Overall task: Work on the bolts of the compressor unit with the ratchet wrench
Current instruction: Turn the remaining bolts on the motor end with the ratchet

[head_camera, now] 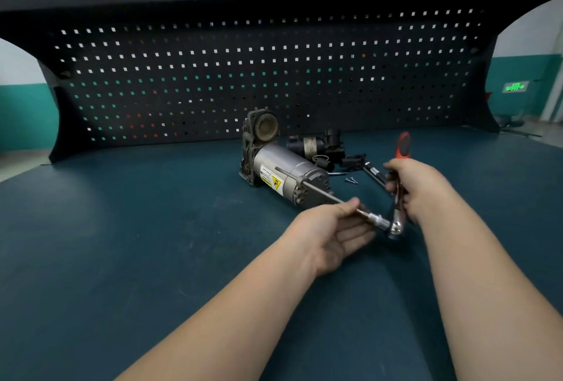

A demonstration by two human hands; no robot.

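1. Now a long bolt (pixel 320 191) is being worked at the near end cap of the compressor (pixel 283 176), which is lying on its side mid-bench on the green mat (pixel 152 228), in front of the pegboard (pixel 243 76).
2. The ratchet (pixel 399 191) is being gripped at its red-and-black handle by the right hand (pixel 420 188), fingers curled around it; its chrome head is being kept low, coupled through a socket (pixel 379 222) to the bolt's end.
3. The thin shaft is being steadied by the left hand (pixel 332 234), thumb on top and fingers loosely beneath it, just short of the socket.
4. Progress is being judged as midway: much bare shaft is showing outside the cap, so this bolt is probably being backed out. Two small screws (pixel 351 180) are already lying loose behind, beside a black motor part (pixel 307 146) and a second tool (pixel 374 173). Whether other bolts remain cannot be told.
5. Textures are being noted: the body is a smooth grey metal cylinder with a yellow warning label, the far bracket rough dark casting with a rubber mount, the mat dull and slightly scuffed.
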